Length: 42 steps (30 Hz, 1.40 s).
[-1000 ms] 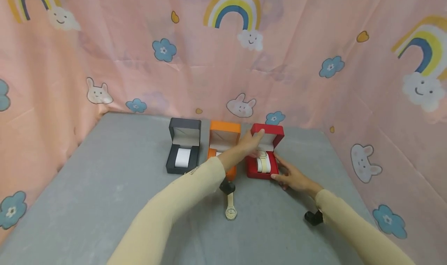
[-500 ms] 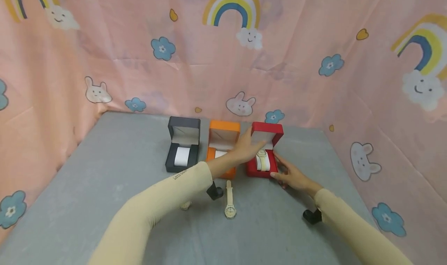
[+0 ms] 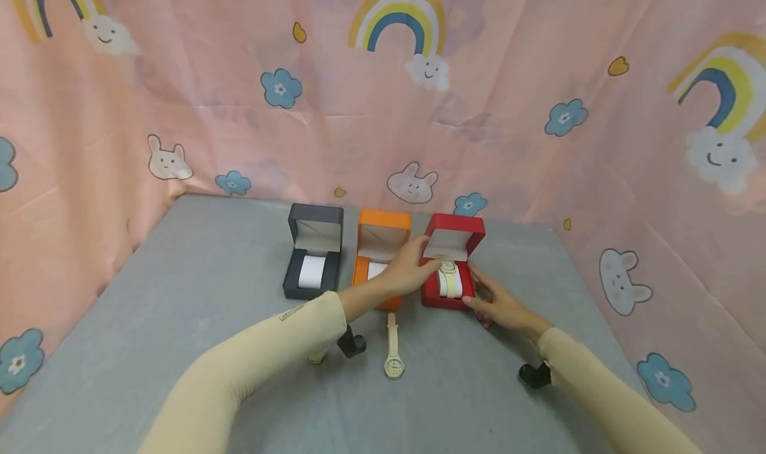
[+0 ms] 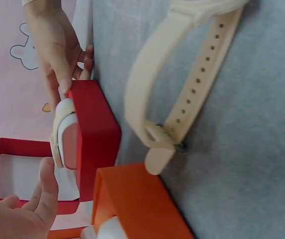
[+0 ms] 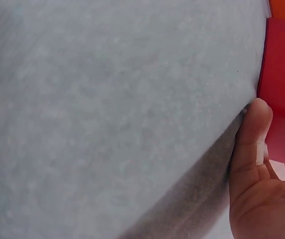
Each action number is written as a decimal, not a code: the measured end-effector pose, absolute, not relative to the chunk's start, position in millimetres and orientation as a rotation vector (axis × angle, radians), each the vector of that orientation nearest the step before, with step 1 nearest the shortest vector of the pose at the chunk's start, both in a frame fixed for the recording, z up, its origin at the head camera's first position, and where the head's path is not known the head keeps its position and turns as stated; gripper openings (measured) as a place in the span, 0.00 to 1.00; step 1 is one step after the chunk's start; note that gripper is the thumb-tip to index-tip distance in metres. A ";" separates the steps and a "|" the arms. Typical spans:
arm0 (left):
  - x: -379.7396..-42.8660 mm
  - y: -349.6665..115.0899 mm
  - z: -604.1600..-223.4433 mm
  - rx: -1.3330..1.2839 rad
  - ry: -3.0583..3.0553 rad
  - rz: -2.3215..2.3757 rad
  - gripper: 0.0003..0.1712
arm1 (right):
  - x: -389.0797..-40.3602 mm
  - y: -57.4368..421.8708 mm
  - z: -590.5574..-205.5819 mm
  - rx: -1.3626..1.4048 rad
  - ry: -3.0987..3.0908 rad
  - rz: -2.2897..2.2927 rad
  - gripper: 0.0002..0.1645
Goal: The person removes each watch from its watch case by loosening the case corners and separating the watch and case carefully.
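In the head view an opened red watch box (image 3: 456,222) stands at the right of a row of boxes. A cream watch (image 3: 450,280) sits inside it, wrapped round a white cushion. My right hand (image 3: 504,306) holds the box at its front right corner, thumb in front and fingers along the side. My left hand (image 3: 402,274), fingers loosely extended and holding nothing, is at the left of the red box and overlaps the orange watch box (image 3: 383,217). In the left wrist view its thumb (image 4: 47,172) is close to the watch.
A dark grey watch box (image 3: 317,212) with a bare white cushion (image 3: 312,272) stands opened at the left. One cream watch (image 3: 393,366) lies on the grey table (image 3: 479,401); another watch (image 3: 317,357) is mostly hidden by the left sleeve. A pink patterned curtain hangs behind.
My left hand has drawn back leftward and down from the red box's lid and watch, uncovering more of both. The right hand stays at the box's corner.
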<state>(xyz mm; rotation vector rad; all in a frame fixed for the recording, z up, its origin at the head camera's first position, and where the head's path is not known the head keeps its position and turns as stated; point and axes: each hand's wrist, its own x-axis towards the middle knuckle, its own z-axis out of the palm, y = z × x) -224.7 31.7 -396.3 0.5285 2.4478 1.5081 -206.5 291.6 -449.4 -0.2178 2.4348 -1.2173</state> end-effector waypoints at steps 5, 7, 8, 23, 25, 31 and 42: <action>-220.2 28.1 -402.3 0.482 2.462 1.443 0.35 | -206.6 292.5 -450.7 -0.229 2.440 -1.211 0.54; -218.4 26.8 -404.5 0.460 2.463 1.430 0.34 | -206.9 292.9 -450.9 -0.247 2.442 -1.211 0.54; -217.7 26.3 -405.5 0.456 2.470 1.419 0.33 | -207.0 293.2 -451.1 -0.253 2.441 -1.212 0.54; -219.4 32.1 -421.7 0.650 2.461 1.295 0.39 | -208.2 294.8 -450.6 -0.254 2.430 -1.220 0.54; -221.0 34.5 -423.8 0.660 2.466 1.277 0.41 | -209.0 295.4 -451.3 -0.251 2.430 -1.225 0.54; -226.8 42.6 -424.6 0.648 2.506 1.209 0.46 | -210.5 296.0 -451.4 -0.235 2.427 -1.211 0.55; -235.1 54.9 -421.2 0.785 2.525 1.077 0.50 | -209.6 296.7 -448.5 -0.275 2.397 -1.210 0.55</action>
